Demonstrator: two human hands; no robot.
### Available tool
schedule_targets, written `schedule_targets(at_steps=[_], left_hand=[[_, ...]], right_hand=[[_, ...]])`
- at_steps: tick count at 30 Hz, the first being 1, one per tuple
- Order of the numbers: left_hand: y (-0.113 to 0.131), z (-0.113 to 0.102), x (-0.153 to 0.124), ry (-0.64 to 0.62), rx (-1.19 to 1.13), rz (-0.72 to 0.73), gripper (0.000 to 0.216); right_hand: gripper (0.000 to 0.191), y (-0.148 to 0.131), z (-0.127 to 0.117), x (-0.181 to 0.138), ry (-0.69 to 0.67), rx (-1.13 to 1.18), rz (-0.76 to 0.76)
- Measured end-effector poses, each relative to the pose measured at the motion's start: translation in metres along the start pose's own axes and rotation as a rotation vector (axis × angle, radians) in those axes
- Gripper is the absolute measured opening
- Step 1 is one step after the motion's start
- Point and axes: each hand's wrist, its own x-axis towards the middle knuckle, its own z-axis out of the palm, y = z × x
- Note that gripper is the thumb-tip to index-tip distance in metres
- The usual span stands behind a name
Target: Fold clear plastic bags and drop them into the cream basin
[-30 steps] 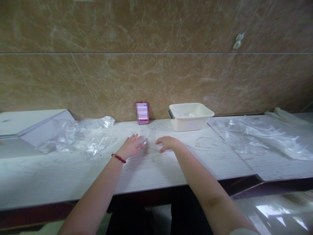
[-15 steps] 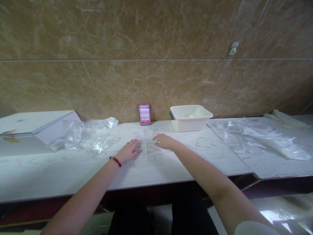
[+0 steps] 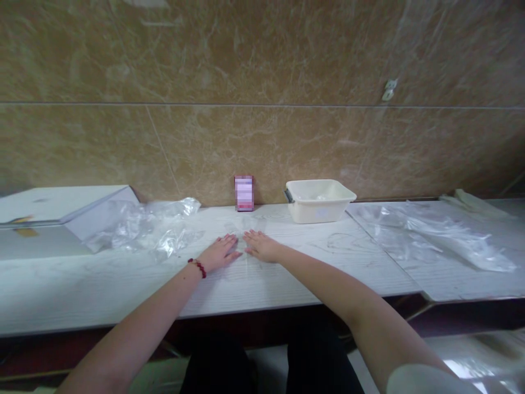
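A thin clear plastic bag point(image 3: 245, 268) lies flat on the white wood-grain table point(image 3: 287, 290), its edges hard to make out. My left hand point(image 3: 220, 253) rests on its left part, palm down with fingers stretched out. On the bag's right part lies my right hand point(image 3: 261, 247), also flat with the fingers extended. The fingertips of both hands point toward each other with a small gap between them. Neither hand grips anything. A red beaded bracelet point(image 3: 198, 267) circles my left wrist.
Behind the hands a phone point(image 3: 245, 193) leans upright against the marble wall. Right of it stands a cream plastic bin point(image 3: 322, 210) with clear contents. Crumpled clear bags point(image 3: 158, 227) lie beside a white box point(image 3: 77, 232) at left. More clear plastic bags point(image 3: 443, 232) spread out at right.
My right hand has moved left and come down flat, closer to my left hand. My left hand has shifted slightly to the right. The camera view has shifted a little.
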Motion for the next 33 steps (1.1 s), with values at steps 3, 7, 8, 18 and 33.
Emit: schedule_targets(at_steps=[3,7,8,18,33], left_hand=[[-0.009,-0.002,0.005,0.012,-0.015,-0.028,0.053],[-0.022,-0.008,0.014,-0.026,-0.021,0.002,0.045],[-0.023,-0.009,0.015,-0.046,-0.024,0.030,0.044],[-0.031,-0.012,0.012,-0.078,-0.049,0.091,0.044],[-0.005,-0.050,-0.038,-0.040,-0.269,0.109,0.044]], right_hand=[[0.056,0.001,0.002,0.004,-0.060,-0.022,0.007],[0.058,0.001,0.002,0.003,-0.075,-0.042,0.002],[0.058,0.001,0.001,0.003,-0.082,-0.043,0.003],[0.065,-0.001,-0.002,-0.001,-0.105,-0.038,0.023],[0.031,-0.041,-0.046,-0.103,-0.121,-0.094,0.052]])
